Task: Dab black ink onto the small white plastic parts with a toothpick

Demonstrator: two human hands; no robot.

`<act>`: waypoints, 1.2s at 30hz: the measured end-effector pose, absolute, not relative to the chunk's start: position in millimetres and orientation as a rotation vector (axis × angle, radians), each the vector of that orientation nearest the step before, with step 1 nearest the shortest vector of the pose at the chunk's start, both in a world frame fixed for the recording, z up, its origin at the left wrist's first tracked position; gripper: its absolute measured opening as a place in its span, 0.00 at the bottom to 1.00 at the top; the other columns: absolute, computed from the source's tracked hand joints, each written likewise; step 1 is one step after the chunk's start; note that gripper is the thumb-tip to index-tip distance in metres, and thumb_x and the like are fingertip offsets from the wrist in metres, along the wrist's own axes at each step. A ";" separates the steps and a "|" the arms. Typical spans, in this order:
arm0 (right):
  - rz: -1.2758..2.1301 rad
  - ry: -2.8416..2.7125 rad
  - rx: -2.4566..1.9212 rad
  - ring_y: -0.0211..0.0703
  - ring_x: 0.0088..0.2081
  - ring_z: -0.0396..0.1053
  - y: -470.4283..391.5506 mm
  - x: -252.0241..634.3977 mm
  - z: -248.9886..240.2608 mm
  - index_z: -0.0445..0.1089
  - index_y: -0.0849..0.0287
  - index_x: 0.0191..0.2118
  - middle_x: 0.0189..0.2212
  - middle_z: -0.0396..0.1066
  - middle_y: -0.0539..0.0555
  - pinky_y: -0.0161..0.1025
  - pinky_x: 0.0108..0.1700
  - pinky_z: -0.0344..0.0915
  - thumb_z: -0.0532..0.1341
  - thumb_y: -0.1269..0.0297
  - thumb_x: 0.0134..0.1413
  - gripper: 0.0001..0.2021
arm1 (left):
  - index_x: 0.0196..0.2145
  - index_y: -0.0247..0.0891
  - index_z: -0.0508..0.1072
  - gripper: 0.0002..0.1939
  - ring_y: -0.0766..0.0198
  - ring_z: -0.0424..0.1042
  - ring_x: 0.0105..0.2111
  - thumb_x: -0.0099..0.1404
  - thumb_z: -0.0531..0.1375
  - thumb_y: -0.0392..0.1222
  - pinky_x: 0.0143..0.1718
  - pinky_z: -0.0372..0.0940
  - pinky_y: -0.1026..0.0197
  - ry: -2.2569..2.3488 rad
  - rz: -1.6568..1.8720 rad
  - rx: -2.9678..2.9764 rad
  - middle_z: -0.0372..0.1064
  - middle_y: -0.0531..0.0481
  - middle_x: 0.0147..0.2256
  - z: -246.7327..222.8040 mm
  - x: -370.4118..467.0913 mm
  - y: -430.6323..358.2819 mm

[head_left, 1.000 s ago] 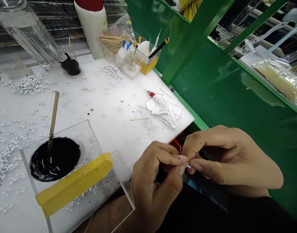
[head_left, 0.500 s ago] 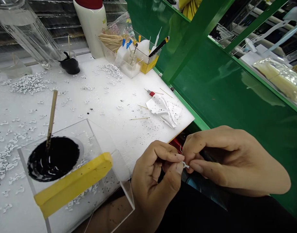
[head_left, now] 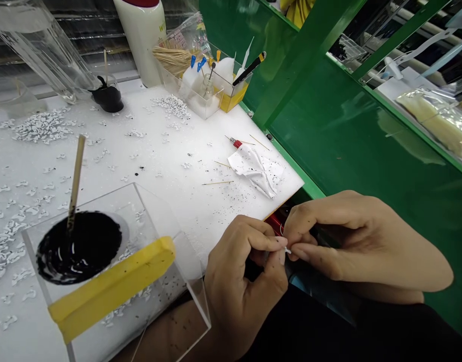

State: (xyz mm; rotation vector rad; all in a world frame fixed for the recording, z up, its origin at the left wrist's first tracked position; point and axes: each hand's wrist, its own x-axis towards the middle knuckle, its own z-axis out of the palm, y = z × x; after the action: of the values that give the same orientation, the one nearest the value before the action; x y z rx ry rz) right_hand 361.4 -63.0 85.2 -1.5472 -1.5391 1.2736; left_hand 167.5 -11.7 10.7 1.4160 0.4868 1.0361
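My left hand (head_left: 246,281) pinches a tiny white piece (head_left: 287,250) between thumb and forefinger, past the table's front right edge. From the right, my right hand (head_left: 340,241) meets it with thumb and forefinger closed at the piece's other end. The fingertips hide most of the piece. Left of my hands, a clear acrylic stand (head_left: 155,206) carries a pool of black paint (head_left: 102,241) with a wooden stick (head_left: 77,176) in it. Yellow tape (head_left: 113,289) runs along the stand.
Many small white pieces (head_left: 44,126) lie on the white table (head_left: 170,186). A stained cloth (head_left: 253,168) is near the right edge. Behind stand a clear box of tools (head_left: 204,103), a white bottle (head_left: 142,40) and a black-coated cup (head_left: 108,98). A green frame (head_left: 313,120) borders the right.
My left thumb has shifted slightly up and right, and the white piece is more covered by the fingertips. Both hands stay together; the view has shifted slightly.
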 end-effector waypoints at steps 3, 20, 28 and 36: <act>1.256 -1.548 -1.562 0.35 0.26 0.67 -61.9 360.8 84.0 0.78 0.57 0.40 0.27 0.78 0.50 0.34 0.28 0.62 0.69 0.69 0.67 0.02 | 0.40 0.42 0.72 0.11 0.65 0.76 0.35 0.71 0.61 0.26 0.33 0.71 0.66 0.496 1.033 1.416 0.74 0.51 0.36 10.8 167.5 -11.3; 1.388 -1.224 -1.481 0.32 0.24 0.68 -65.2 353.4 76.7 0.81 0.58 0.37 0.27 0.79 0.51 0.31 0.26 0.63 0.71 0.62 0.67 0.06 | 0.42 0.42 0.75 0.03 0.67 0.76 0.35 0.78 0.64 0.37 0.37 0.75 0.65 0.436 0.892 0.959 0.75 0.52 0.37 7.0 170.9 -16.7; 1.348 -1.143 -1.472 0.32 0.23 0.65 -74.1 346.1 76.4 0.82 0.56 0.39 0.27 0.77 0.51 0.30 0.24 0.61 0.72 0.64 0.65 0.02 | 0.37 0.40 0.75 0.18 0.66 0.74 0.30 0.69 0.75 0.54 0.37 0.77 0.60 0.353 0.598 0.626 0.73 0.53 0.31 14.7 172.7 0.5; 0.988 -1.286 -1.564 0.37 0.24 0.72 -72.8 335.8 78.7 0.82 0.52 0.38 0.25 0.78 0.50 0.33 0.26 0.66 0.71 0.63 0.66 0.03 | 0.39 0.41 0.77 0.13 0.64 0.81 0.37 0.71 0.74 0.50 0.46 0.78 0.59 0.320 0.528 0.501 0.77 0.52 0.35 10.8 167.2 -5.7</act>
State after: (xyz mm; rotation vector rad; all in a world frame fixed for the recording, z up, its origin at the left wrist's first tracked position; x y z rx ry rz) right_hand 335.8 -72.8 78.7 -1.5642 -1.2858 0.9883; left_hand 167.2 -5.7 10.8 0.5007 0.3198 0.5283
